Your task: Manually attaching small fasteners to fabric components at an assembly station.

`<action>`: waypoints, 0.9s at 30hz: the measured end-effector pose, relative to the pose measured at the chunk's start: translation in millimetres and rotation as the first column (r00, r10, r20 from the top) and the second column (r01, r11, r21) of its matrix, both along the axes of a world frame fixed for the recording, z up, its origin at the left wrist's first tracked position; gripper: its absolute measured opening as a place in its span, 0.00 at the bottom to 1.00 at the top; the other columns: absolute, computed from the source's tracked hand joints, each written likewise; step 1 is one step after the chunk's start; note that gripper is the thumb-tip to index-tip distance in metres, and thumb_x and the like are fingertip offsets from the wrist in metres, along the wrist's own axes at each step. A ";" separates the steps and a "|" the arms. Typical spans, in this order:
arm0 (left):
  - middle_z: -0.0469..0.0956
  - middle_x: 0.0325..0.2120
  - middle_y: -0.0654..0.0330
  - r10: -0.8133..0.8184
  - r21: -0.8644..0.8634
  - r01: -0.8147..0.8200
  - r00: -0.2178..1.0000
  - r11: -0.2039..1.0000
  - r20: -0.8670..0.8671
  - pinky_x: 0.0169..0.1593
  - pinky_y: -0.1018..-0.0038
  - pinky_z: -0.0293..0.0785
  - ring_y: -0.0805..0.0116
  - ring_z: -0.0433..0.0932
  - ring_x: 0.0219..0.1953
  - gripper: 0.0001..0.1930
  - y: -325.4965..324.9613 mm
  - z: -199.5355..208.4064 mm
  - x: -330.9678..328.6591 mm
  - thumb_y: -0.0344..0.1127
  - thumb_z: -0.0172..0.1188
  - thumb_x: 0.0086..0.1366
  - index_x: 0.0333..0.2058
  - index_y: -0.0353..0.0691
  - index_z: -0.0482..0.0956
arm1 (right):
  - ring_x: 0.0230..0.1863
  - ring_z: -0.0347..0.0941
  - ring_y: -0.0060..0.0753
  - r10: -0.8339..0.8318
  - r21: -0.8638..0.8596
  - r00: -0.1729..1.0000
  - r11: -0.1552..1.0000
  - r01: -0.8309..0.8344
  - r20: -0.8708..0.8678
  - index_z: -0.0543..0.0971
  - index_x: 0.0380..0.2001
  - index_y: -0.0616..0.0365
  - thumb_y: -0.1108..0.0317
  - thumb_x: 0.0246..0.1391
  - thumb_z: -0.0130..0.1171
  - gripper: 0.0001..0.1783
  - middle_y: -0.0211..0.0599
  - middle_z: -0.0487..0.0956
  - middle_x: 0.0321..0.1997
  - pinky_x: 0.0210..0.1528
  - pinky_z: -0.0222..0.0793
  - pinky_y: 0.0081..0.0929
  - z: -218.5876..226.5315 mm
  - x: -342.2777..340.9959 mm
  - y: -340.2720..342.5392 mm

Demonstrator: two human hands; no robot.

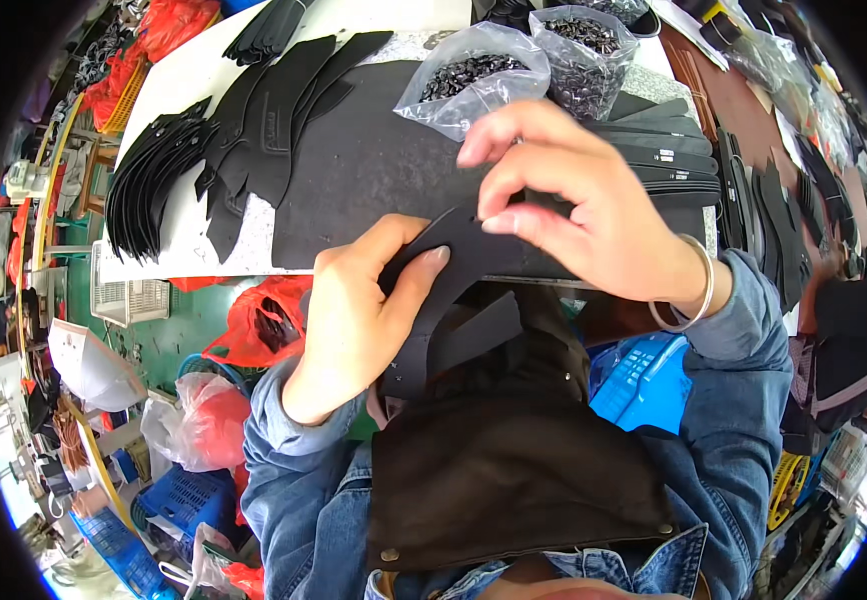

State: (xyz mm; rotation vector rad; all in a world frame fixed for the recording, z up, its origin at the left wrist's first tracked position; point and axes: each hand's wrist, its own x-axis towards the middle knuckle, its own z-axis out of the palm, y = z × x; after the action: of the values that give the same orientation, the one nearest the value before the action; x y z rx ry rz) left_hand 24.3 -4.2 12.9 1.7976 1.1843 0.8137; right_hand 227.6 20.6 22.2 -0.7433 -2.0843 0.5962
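Note:
My left hand is closed around a flat black strip, its thumb lying on top and the fingers behind. The strip curves down from the table's front edge toward my lap. At the strip's upper end, my right hand has thumb and a fingertip pressed together; whether they grip the strip's tip or a tiny part cannot be made out. A black mat lies under the work. Just beyond my right hand stand two clear plastic bags, one bag and another bag, filled with small dark shiny pieces.
Black cut pieces are fanned on the white table's left, with larger black pieces beside them. A stack of black strips lies right. Below are a red bag, a white basket and a blue crate.

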 end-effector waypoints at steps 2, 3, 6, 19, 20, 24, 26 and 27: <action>0.76 0.18 0.52 -0.012 0.028 0.012 1.000 1.000 0.003 0.26 0.76 0.69 0.68 0.76 0.20 0.05 -2.8 -1.4 0.2 0.26 0.57 0.56 0.33 0.33 0.76 | 0.41 0.68 0.40 0.049 -0.184 0.998 0.982 -0.044 0.023 0.72 0.25 0.60 0.79 0.39 0.60 0.08 0.37 0.71 0.37 0.40 0.65 0.31 -3.9 -2.6 -4.8; 0.75 0.18 0.53 -0.005 0.106 0.008 0.999 0.994 -0.032 0.25 0.74 0.68 0.66 0.75 0.20 0.05 -4.9 -1.2 -0.3 0.26 0.58 0.55 0.32 0.34 0.76 | 0.41 0.68 0.41 0.062 -0.264 0.997 0.963 -0.049 0.041 0.72 0.25 0.60 0.79 0.39 0.60 0.08 0.39 0.70 0.38 0.39 0.66 0.31 -3.6 -3.7 -6.3; 0.74 0.18 0.55 0.026 0.287 0.000 0.996 0.958 -0.088 0.24 0.71 0.66 0.61 0.72 0.19 0.06 -10.2 -3.2 -1.8 0.27 0.61 0.53 0.31 0.35 0.76 | 0.38 0.68 0.41 -0.051 -0.161 0.998 0.985 0.055 0.030 0.71 0.25 0.60 0.79 0.36 0.61 0.10 0.39 0.70 0.37 0.37 0.66 0.31 -1.2 -10.7 -15.8; 0.74 0.19 0.58 0.032 0.273 -0.034 0.999 0.961 0.014 0.26 0.73 0.68 0.67 0.73 0.21 0.13 -10.0 -9.8 -6.4 0.30 0.68 0.48 0.28 0.35 0.72 | 0.28 0.73 0.35 -0.107 0.062 0.994 0.993 0.105 0.034 0.71 0.26 0.59 0.79 0.36 0.64 0.13 0.38 0.72 0.29 0.29 0.68 0.25 0.0 -16.1 -22.1; 0.74 0.19 0.58 0.031 0.273 -0.034 0.999 0.961 0.014 0.26 0.73 0.68 0.67 0.73 0.21 0.13 -9.0 -13.7 -4.9 0.30 0.68 0.48 0.28 0.35 0.72 | 0.28 0.73 0.35 -0.060 0.013 0.998 0.998 0.060 0.024 0.72 0.27 0.59 0.78 0.38 0.64 0.12 0.37 0.73 0.29 0.29 0.68 0.25 -1.9 -19.2 -19.5; 0.75 0.21 0.57 0.014 0.183 -0.030 0.996 0.983 0.087 0.28 0.76 0.70 0.70 0.75 0.22 0.10 -6.5 -17.7 -7.8 0.28 0.64 0.52 0.30 0.34 0.71 | 0.27 0.75 0.35 0.060 -0.309 0.992 0.951 -0.022 0.112 0.74 0.29 0.59 0.68 0.45 0.60 0.08 0.37 0.76 0.26 0.30 0.70 0.25 -1.2 -22.9 17.9; 0.74 0.19 0.56 -0.012 0.125 0.006 0.999 0.992 0.046 0.28 0.77 0.69 0.68 0.74 0.21 0.09 -5.5 -22.0 -11.9 0.26 0.61 0.55 0.32 0.34 0.69 | 0.28 0.76 0.37 -0.174 0.088 0.907 0.985 0.151 0.384 0.75 0.29 0.58 0.65 0.47 0.57 0.09 0.39 0.77 0.26 0.30 0.70 0.29 -12.1 -12.2 60.3; 0.74 0.19 0.56 -0.019 0.123 0.013 0.999 0.992 0.047 0.28 0.77 0.69 0.68 0.74 0.21 0.09 -3.9 -23.6 -10.5 0.26 0.61 0.55 0.32 0.34 0.69 | 0.29 0.76 0.38 -0.437 0.530 0.763 0.835 0.147 0.476 0.76 0.30 0.58 0.65 0.47 0.56 0.09 0.40 0.77 0.25 0.30 0.71 0.30 -30.3 -2.8 85.9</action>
State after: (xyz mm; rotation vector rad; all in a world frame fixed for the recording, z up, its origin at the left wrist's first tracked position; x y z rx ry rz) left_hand 13.8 -8.1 -10.7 1.8737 1.1081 0.9329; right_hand 224.7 106.5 -8.2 -1.0328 -2.4395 -0.3805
